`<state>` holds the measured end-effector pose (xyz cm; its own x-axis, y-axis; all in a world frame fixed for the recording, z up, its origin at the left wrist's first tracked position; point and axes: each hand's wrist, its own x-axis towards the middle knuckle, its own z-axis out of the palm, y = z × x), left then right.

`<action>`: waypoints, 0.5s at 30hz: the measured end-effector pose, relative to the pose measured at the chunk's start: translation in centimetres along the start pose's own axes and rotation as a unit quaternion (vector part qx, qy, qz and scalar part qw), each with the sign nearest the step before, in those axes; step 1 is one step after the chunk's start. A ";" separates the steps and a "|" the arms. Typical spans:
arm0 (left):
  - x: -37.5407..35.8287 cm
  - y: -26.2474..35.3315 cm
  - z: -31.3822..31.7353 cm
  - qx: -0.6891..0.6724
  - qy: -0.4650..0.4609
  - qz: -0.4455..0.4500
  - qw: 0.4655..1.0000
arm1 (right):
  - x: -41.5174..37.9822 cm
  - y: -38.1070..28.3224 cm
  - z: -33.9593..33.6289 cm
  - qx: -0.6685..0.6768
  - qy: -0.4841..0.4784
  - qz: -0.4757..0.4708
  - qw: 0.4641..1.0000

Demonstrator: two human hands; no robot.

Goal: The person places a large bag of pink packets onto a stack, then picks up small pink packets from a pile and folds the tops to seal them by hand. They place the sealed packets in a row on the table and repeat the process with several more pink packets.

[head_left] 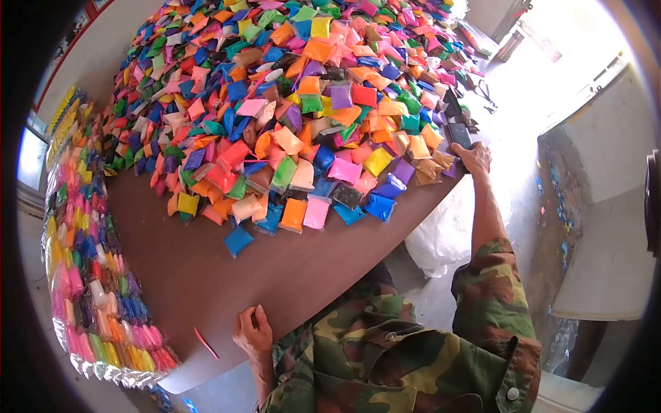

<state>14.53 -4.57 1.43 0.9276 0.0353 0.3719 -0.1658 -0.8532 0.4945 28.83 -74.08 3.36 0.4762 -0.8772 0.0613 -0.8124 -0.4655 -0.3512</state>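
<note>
At the table's right edge, my right hand (474, 158) has its fingers at the near end of a dark, flat, phone-like slab (459, 135), gripping it. My left hand (253, 332) rests by the near edge of the brown table (310, 258), its fingers loosely bent and apart with nothing visible in them. A thin red tool (206, 343), perhaps a small knife, lies left of that hand. Beyond both hands rises a large heap of small coloured packets (282, 138). One blue packet (238, 241) lies at the heap's near edge.
Clear bags of sorted coloured packets (103, 296) line the left side of the table. A white plastic bag (441, 234) hangs below the right edge. Scissors (486, 96) with dark handles appear beyond the right hand. Scraps litter the floor at right.
</note>
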 end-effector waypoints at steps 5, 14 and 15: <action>0.0 0.2 0.0 0.002 0.001 0.002 1.000 | -0.1 0.0 0.2 -0.001 0.016 -0.007 1.000; 0.2 0.3 -0.1 -0.003 0.000 0.009 1.000 | 0.7 0.2 0.0 0.003 -0.051 0.011 0.999; 0.2 0.2 -0.1 -0.003 0.001 0.009 1.000 | 0.7 0.3 0.2 0.000 -0.039 0.006 0.999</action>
<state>14.62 -4.72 1.66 0.9237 0.0206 0.3826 -0.1847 -0.8510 0.4917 28.99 -74.77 3.16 0.4909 -0.8710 -0.0163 -0.8183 -0.4546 -0.3517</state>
